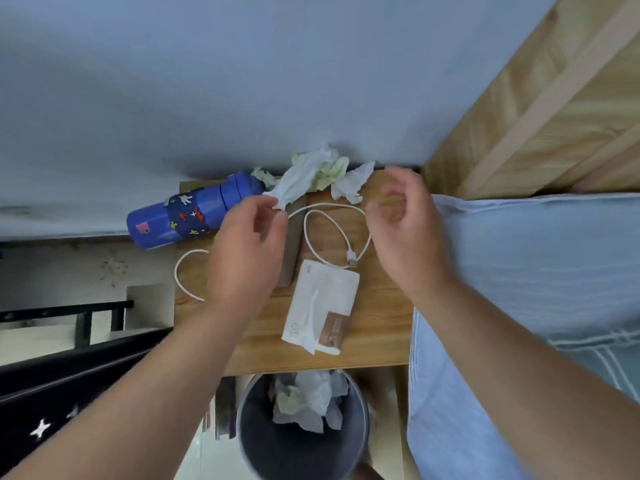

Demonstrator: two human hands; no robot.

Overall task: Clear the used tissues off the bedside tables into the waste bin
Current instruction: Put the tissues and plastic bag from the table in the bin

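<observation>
Crumpled white and pale green used tissues (313, 173) lie at the far edge of the wooden bedside table (381, 320), against the wall. My left hand (247, 252) pinches the near tip of the biggest tissue between thumb and fingers. To the right, my right hand (408, 223) hovers above the table with its fingers curled and apart, holding nothing. Another white tissue (353, 183) lies just left of that hand. A grey waste bin (304, 431) stands on the floor below the table's near edge, with several crumpled tissues inside.
A blue bottle with stickers (192, 213) lies on its side at the table's left. A white cable (334, 233) loops across the middle, beside a white tissue pack (322, 306). The bed with a pale blue sheet (526, 306) is on the right, its wooden headboard (540, 109) behind.
</observation>
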